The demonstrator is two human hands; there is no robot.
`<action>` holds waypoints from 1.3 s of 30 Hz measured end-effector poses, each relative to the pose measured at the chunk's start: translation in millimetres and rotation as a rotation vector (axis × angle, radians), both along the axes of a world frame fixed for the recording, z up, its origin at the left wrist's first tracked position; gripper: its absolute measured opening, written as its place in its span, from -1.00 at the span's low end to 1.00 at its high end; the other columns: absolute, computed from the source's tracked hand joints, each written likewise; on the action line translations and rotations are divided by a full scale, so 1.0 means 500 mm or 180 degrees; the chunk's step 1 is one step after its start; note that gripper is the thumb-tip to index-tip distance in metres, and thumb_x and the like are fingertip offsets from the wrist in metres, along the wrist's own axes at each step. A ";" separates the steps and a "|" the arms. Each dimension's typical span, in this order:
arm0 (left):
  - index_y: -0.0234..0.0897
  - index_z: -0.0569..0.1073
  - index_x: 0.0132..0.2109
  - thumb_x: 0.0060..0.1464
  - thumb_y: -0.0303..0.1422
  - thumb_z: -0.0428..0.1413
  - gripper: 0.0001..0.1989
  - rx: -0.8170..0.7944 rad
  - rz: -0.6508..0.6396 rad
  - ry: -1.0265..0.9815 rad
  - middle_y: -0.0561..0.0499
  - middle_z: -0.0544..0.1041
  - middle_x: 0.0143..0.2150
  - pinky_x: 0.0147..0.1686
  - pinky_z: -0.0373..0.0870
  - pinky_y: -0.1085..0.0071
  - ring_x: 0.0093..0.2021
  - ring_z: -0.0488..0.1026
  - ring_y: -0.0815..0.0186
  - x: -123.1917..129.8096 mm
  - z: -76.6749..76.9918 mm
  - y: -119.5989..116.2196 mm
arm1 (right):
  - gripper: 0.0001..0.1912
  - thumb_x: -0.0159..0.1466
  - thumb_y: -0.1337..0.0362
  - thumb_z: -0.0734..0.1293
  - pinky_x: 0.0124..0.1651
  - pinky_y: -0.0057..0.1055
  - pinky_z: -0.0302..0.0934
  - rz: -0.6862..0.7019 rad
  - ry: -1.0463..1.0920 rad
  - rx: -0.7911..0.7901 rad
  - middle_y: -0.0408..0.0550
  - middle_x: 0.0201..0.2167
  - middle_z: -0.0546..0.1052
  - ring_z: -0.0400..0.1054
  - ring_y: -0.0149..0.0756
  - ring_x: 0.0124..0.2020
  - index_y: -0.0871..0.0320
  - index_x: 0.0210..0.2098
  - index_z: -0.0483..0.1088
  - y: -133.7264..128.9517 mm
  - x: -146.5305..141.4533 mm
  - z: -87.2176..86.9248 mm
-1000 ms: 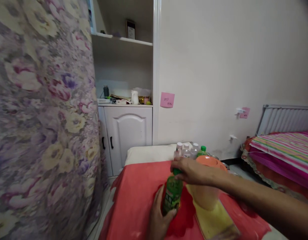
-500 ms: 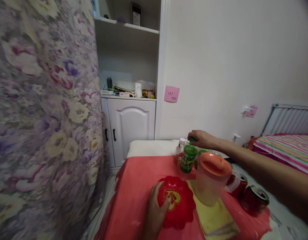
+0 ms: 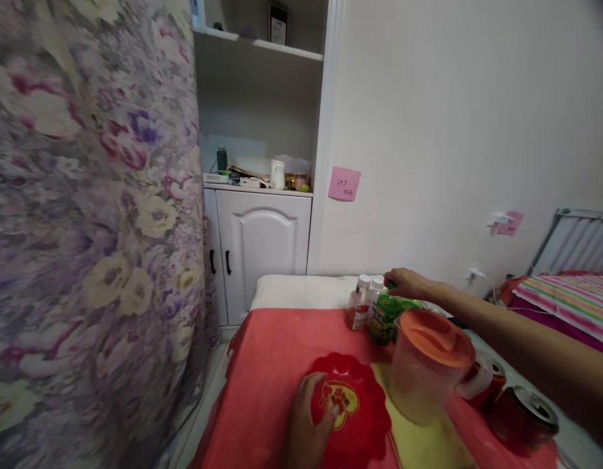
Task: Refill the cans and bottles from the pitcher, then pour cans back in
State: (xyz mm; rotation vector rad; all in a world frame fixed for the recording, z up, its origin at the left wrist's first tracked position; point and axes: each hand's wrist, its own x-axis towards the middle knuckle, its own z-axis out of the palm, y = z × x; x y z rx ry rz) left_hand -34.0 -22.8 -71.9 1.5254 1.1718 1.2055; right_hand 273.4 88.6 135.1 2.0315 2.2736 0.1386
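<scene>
My left hand (image 3: pixel 308 420) grips the left rim of a red scalloped plate (image 3: pixel 362 426) with a yellow design in its middle, thumb over the inside. At the back of the table my right hand (image 3: pixel 406 283) is closed around a green cap (image 3: pixel 392 285); what is under the cap is mostly hidden. Just in front of that hand stands a green canister (image 3: pixel 382 319). Two white-capped clear bottles, the nearer one (image 3: pixel 358 306) with a red and white label, stand to its left. A clear pitcher (image 3: pixel 418 384) with an orange lid stands between my hands, nearer to me.
Under the pitcher lies a yellow cloth or mat (image 3: pixel 428 446). Two red drink cans, one in front (image 3: pixel 521 423), stand right of the pitcher. A red cloth (image 3: pixel 276 371) covers the table. A floral curtain (image 3: pixel 96 260) hangs at left, beside a white cabinet (image 3: pixel 262 254).
The view has shifted, with the table things lower and further right. My right hand has moved slightly right of the bottles, and a second white cap now shows. My left hand stays on the plate.
</scene>
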 end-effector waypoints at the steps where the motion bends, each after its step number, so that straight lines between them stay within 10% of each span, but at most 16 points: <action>1: -0.34 0.48 0.04 -0.12 -0.35 0.16 -0.50 -0.0012 0.0014 0.0027 -0.26 0.51 0.13 0.28 0.23 -0.04 0.19 0.41 -0.04 0.000 0.001 0.000 | -0.75 0.35 0.16 0.35 -0.05 -0.17 0.38 -0.0018 -0.0017 -0.0037 -0.04 -0.12 0.56 0.47 -0.24 -0.14 0.19 -0.08 0.46 0.004 0.002 -0.003; 30: -0.25 0.55 -0.02 -0.13 -0.44 0.19 -0.57 -0.0033 0.0105 0.0148 -0.14 0.62 0.05 0.20 0.38 0.20 0.11 0.51 0.09 -0.009 -0.003 0.002 | -0.68 0.34 0.16 0.36 -0.17 -0.27 0.39 -0.0109 0.0250 -0.0259 -0.04 -0.19 0.60 0.50 -0.31 -0.31 0.19 0.01 0.44 0.037 0.022 -0.054; 39: -0.27 0.50 -0.06 -0.05 -0.29 0.16 -0.64 -0.0050 0.0148 0.0138 -0.18 0.61 0.00 0.14 0.42 0.14 0.07 0.52 0.07 -0.014 0.015 0.010 | -0.75 0.27 0.36 0.29 -0.15 -0.41 0.24 0.0048 0.0530 0.0695 0.11 -0.09 0.57 0.47 -0.20 -0.17 0.21 -0.07 0.47 -0.065 0.019 0.066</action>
